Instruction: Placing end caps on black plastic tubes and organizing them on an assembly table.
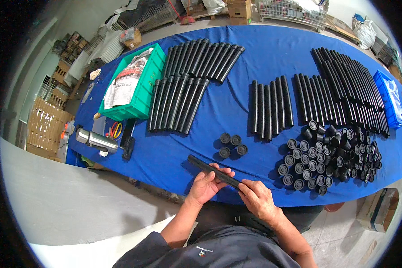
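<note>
A black tube (pixel 200 164) slants across in front of me, just above the near edge of the blue-covered table. My left hand (pixel 204 186) is closed around its middle, palm up. My right hand (pixel 258 198) grips the tube's right end, and its fingers hide that end. Beyond the tube stands a small group of round black caps (pixel 225 152). To the right, many more black caps (pixel 305 157) sit upright or lie heaped. Plain black tubes (pixel 272 107) lie side by side behind them, with denser rows (pixel 344 80) farther right. At the left, tubes with thicker ends (pixel 178 102) lie in two rows.
A green crate (pixel 155 71) holding newspaper (pixel 128 82) stands at the left. Near it lie a steel flask (pixel 97 140), a black brush-like object (pixel 128 148) and yellow-and-red handles (pixel 116 130). A blue bin (pixel 385 91) sits at the right edge. An opened carton (pixel 378 210) is on the floor.
</note>
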A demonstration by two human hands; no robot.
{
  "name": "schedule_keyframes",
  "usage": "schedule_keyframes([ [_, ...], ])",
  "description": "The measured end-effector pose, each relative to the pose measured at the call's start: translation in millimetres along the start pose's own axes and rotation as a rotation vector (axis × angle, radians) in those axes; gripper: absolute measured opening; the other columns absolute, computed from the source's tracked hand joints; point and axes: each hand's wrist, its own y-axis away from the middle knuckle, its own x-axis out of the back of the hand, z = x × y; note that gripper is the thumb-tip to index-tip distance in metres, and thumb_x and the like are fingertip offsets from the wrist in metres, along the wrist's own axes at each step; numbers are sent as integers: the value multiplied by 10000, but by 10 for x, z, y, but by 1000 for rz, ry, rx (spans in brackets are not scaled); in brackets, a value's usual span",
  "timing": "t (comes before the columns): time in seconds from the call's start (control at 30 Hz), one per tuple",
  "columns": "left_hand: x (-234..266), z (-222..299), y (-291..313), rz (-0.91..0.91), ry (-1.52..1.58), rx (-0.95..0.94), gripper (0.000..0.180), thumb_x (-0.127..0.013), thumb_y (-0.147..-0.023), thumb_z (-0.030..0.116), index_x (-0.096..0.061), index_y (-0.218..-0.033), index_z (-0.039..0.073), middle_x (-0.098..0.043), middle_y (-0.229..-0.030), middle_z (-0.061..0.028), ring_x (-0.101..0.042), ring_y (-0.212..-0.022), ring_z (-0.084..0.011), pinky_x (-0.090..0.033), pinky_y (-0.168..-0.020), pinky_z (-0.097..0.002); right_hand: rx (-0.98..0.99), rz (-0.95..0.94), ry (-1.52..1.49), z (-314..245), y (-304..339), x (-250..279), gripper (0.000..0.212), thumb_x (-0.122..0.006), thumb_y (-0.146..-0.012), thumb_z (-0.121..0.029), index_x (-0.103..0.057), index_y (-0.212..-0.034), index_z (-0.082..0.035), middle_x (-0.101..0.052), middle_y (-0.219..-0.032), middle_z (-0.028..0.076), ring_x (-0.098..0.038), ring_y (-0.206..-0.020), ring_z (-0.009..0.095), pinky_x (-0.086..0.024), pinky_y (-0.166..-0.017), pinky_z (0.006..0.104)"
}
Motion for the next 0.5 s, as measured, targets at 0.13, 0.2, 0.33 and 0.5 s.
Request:
schedule_keyframes([
  [0.13,40,-4,26,-30,1,-40,261,-580,-980,123,-541,-1236,85,-594,-1273,-236,-495,-1299,-420,-486,-1039,-535,-1011,-205,-725,-101,-71,124,286,-751,-823,-93,-654,-1077,-5,-647,-938,160,-664,-812,260,-532,-677,316],
  [0.2,16,-4,13,-24,-2,-37,263,-579,-981,124,-541,-1238,85,-596,-1271,-233,-495,-1299,-420,-484,-1040,-537,-841,-157,-586,-78,-61,145,288,-759,-815,-90,-656,-1068,2,-646,-941,170,-665,-837,268,-540,-719,340],
  [0.33,39,-2,36,-11,5,-26,270,-587,-978,139,-542,-1240,91,-598,-1275,-218,-505,-1295,-406,-489,-1034,-529,-145,-29,-39,-97,20,24,299,-767,-808,-87,-656,-1068,9,-646,-942,175,-664,-841,275,-543,-732,362],
  [0.5,16,-28,41,-36,-45,-40,278,-597,-975,156,-543,-1243,101,-597,-1282,-213,-523,-1281,-391,-474,-1043,-525,-1096,-254,-782,-107,-16,168,297,-778,-802,-94,-673,-1068,-16,-661,-942,157,-671,-825,288,-549,-723,379],
])
